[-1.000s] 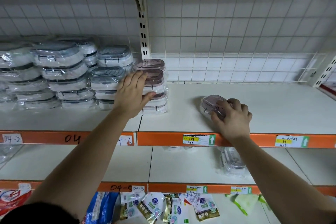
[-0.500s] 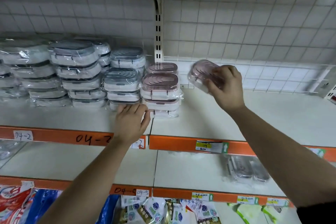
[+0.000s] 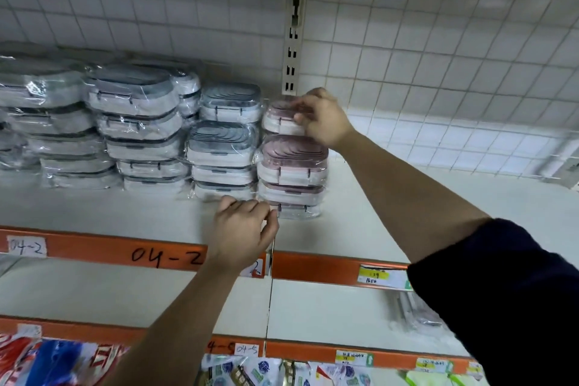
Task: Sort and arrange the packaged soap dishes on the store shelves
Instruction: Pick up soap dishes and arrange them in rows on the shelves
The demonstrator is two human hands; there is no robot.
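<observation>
Where the top shelf (image 3: pixel 423 197) meets the wire grid (image 3: pixel 438 56): wrapped soap dishes stand stacked.
Grey stacks (image 3: pixel 138 125): left, several rows deep.
Pink stack (image 3: pixel 293 175): rightmost, just beside the grey ones.
Post (image 3: pixel 293 50): slotted, upright just behind.
Right grip (image 3: pixel 322 119): curled round the pink soap dish (image 3: pixel 279 117), just above the pink stack, covering its right end.
Left grip (image 3: pixel 244 229): loosely curled, holding nothing, at the shelf's front, hiding part of an orange edge strip (image 3: pixel 94 249) label.

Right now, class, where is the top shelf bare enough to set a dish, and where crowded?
Free: the top shelf right of the pink stack, out to the wire fence; also the front strip before the grey stacks. Crowded: back left, all grey stacks, and where the right hand holds a pink dish.
</observation>
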